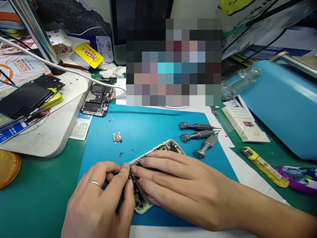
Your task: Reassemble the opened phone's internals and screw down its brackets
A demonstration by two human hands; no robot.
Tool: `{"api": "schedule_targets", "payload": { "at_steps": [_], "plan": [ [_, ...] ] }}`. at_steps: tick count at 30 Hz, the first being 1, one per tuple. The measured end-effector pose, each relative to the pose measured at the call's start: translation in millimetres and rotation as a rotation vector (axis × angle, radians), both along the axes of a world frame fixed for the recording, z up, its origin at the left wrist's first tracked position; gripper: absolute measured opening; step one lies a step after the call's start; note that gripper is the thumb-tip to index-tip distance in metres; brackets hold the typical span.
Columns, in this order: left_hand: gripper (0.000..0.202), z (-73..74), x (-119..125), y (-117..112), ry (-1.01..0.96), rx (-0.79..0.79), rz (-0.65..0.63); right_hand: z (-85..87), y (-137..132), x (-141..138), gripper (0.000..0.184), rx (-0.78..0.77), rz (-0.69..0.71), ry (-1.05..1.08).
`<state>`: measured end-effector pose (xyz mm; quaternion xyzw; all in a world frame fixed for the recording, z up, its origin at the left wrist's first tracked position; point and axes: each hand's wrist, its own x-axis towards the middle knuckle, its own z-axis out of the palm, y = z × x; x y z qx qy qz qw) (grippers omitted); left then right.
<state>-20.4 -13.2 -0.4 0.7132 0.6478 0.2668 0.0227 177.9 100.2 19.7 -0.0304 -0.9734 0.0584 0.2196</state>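
Observation:
An opened smartphone (pixel 139 195) with a pale green frame and exposed inner parts lies slanted on the blue mat. My left hand (pixel 95 196), wearing a ring, is closed at the phone's left edge, with thumb and index finger gripping it. Whether a small part is also between those fingertips is hidden. Across the phone lies my right hand (pixel 184 188), fingers stretched out flat and tips near the left hand's fingertips. It covers much of the phone's inside. A small metal part (pixel 117 138) and a tiny piece (pixel 121 154) rest beyond my left hand.
Several grey screwdrivers, one a screwdriver (pixel 206 145) near the phone, lie on the mat's right. Another opened phone (pixel 97 97) sits at its far left corner. A yellow cutter knife (pixel 264 167) and a white box (pixel 246 124) are farther right. A white cable (pixel 81 77) crosses behind.

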Motion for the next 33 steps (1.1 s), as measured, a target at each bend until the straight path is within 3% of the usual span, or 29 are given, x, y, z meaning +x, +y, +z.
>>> {"api": "schedule_targets", "payload": {
  "at_steps": [23,33],
  "plan": [
    [0.016,1.8,-0.1,-2.4,-0.003,-0.015,-0.004,2.5,-3.5,1.3,0.033,0.084,-0.009,-0.035],
    [0.017,1.0,-0.5,-1.7,-0.008,-0.001,-0.005,0.8,2.3,0.9,0.035,0.003,-0.016,-0.033]
  ]
}}
